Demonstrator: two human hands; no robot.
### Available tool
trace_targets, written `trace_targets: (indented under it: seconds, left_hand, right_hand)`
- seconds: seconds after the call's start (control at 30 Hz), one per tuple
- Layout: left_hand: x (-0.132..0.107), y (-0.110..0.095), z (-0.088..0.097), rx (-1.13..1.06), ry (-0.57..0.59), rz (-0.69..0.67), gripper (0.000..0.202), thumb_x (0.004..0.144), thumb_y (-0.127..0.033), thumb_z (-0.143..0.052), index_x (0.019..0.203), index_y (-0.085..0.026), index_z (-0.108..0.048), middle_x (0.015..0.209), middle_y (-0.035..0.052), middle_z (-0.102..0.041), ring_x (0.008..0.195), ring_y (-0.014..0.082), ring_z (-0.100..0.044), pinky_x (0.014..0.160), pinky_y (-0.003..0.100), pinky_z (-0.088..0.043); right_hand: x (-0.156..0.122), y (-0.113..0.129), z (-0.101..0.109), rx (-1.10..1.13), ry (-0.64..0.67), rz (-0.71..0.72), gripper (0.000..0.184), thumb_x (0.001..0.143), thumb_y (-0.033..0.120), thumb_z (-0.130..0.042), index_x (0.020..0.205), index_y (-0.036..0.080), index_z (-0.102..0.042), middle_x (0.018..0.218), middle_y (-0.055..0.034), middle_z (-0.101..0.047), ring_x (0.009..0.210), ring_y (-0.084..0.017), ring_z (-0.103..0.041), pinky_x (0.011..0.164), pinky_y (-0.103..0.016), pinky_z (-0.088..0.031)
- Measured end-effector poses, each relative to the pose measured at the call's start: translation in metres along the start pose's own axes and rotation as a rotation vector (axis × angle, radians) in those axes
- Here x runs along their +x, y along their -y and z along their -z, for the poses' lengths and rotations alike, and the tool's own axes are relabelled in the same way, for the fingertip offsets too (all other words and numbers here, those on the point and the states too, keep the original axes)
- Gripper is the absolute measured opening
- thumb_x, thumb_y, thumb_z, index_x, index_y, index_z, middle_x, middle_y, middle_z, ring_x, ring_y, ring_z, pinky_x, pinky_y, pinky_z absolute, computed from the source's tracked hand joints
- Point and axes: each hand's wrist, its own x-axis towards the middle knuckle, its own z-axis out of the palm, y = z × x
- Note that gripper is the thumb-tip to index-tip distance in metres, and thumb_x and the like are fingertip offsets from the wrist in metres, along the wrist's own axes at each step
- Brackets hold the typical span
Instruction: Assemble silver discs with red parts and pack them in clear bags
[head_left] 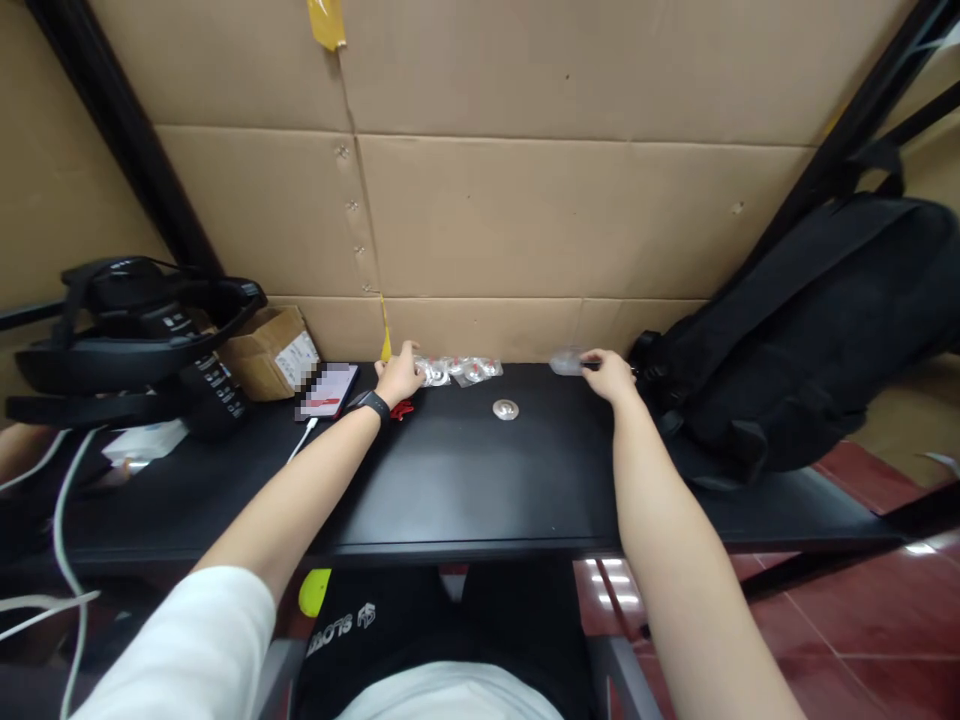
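At the back of the black table, my left hand [400, 377] has its fingers apart beside a row of small clear plastic packets [469, 371] with shiny round pieces inside. Something red [403, 410] lies just below that hand, its kind unclear. My right hand [610, 377] is closed, fingertips pinched at a thin dark object [590, 365], partly hidden and too small to name. Touching or just behind it is a clear plastic bag [564, 362]. Between my hands a round silvery disc [505, 410] lies on the tabletop.
A black backpack [810, 330] leans on the right. To the left are a phone [330, 390] with a white cable, an opened cardboard box [270, 352] and a black headset-like device [127, 335]. Cardboard sheets [480, 220] wall off the back; the table's front edge [472, 548] is near me.
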Motion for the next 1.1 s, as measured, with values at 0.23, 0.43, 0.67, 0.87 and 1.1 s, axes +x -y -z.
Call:
trace_targets:
  seconds: [0.23,0.43,0.67,0.87,1.1]
  left_hand:
    - [0.001,-0.001,-0.001,0.149,-0.122,-0.004,0.052,0.09,-0.045,-0.063,0.135,-0.02,-0.053,0.12,0.0183,-0.074,0.125,0.0389,-0.061,0.102,0.05,-0.035]
    - [-0.02,0.004,0.025,0.115,-0.172,-0.015,0.036,0.089,-0.035,-0.058,0.123,-0.023,-0.06,0.115,0.0124,-0.076,0.12,0.0363,-0.063,0.098,0.049,-0.037]
    - [-0.04,0.037,0.046,0.091,-0.203,0.01,0.022,0.085,-0.031,-0.058,0.103,-0.025,-0.07,0.107,0.0056,-0.079,0.11,0.0308,-0.067,0.092,0.044,-0.039]
    - [-0.035,0.053,0.049,0.118,0.003,-0.099,0.018,0.084,-0.032,-0.061,0.089,-0.029,-0.077,0.102,0.0024,-0.081,0.104,0.0288,-0.071,0.091,0.041,-0.041]
    - [-0.033,0.053,0.037,0.011,0.247,-0.201,0.016,0.079,-0.042,-0.071,0.084,-0.03,-0.081,0.096,0.0024,-0.082,0.096,0.0271,-0.072,0.086,0.036,-0.047]
  right_hand:
    - [0.001,-0.021,-0.024,-0.151,0.136,0.007,0.031,0.088,0.015,-0.058,0.098,0.03,-0.083,0.143,-0.0043,-0.065,0.131,-0.037,-0.05,0.106,-0.062,-0.042]
    - [0.005,-0.01,-0.024,-0.169,-0.052,0.115,0.038,0.09,0.017,-0.051,0.112,0.028,-0.081,0.139,-0.0093,-0.064,0.124,-0.036,-0.047,0.103,-0.056,-0.041]
    - [0.004,-0.002,-0.023,-0.297,0.061,0.1,0.043,0.09,0.016,-0.051,0.124,0.021,-0.077,0.131,-0.0128,-0.071,0.126,-0.038,-0.049,0.104,-0.057,-0.039]
    - [-0.015,0.047,-0.007,-0.138,0.034,0.38,0.036,0.092,0.019,-0.051,0.113,0.02,-0.081,0.122,-0.0073,-0.077,0.113,-0.029,-0.061,0.105,-0.043,-0.044]
    - [-0.072,0.132,-0.033,0.059,0.258,0.822,0.033,0.093,0.019,-0.056,0.116,0.022,-0.079,0.128,-0.007,-0.075,0.115,-0.028,-0.064,0.107,-0.047,-0.046]
